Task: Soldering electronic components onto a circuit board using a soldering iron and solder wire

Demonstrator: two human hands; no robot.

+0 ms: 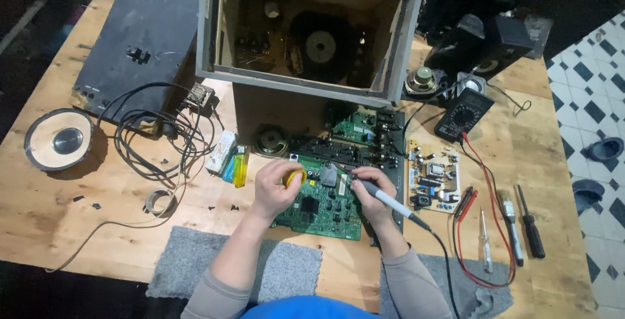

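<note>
A green circuit board [323, 209] lies on the wooden table in front of me. My left hand [277, 185] rests on the board's left edge and holds a small yellow roll [295, 176], probably solder. My right hand [372, 192] grips a soldering iron [383, 193] like a pen, its tip pointing left at the board near a grey component [328, 175]. The iron's black cord [440, 247] trails back toward me.
An open grey speaker cabinet [312, 26] stands behind the board. A multimeter [463, 113] with red and black leads, a beige circuit board [433, 176] and screwdrivers [524, 218] lie to the right. A loose speaker [60, 138], tangled cables [159, 140] and lighters [239, 165] lie to the left.
</note>
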